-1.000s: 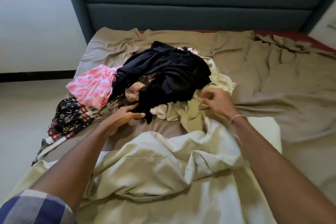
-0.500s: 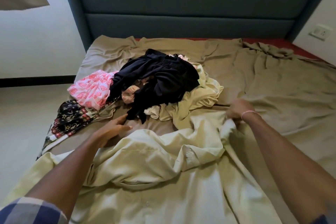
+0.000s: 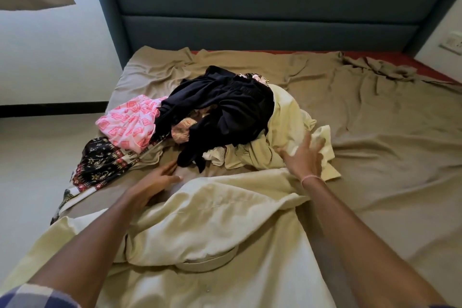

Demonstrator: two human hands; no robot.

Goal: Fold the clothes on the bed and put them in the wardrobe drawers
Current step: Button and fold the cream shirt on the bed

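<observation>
A pale yellow garment (image 3: pixel 200 227) lies spread and rumpled on the near part of the bed. Behind it sits a heap of clothes: a black garment (image 3: pixel 225 112) on top, a pink patterned piece (image 3: pixel 127 122) at its left, a black floral cloth (image 3: pixel 100 162) hanging toward the bed's left edge, and more pale yellow fabric (image 3: pixel 287 132) at the right. My left hand (image 3: pixel 155 180) rests flat on the sheet beside the yellow garment's far edge. My right hand (image 3: pixel 303 155) hovers with spread fingers over the yellow fabric at the heap's right; it is blurred.
The bed (image 3: pixel 375 157) has a wrinkled brown sheet, with bare sheet to the right of the heap. A teal padded headboard (image 3: pixel 262 12) stands behind. The floor (image 3: pixel 37 170) lies left of the bed. A wall socket (image 3: pixel 451 44) is at the far right.
My right hand let go of the yellow garment's right edge and moved left and up to the heap's yellow fabric, fingers spread. My left hand barely shifted.
</observation>
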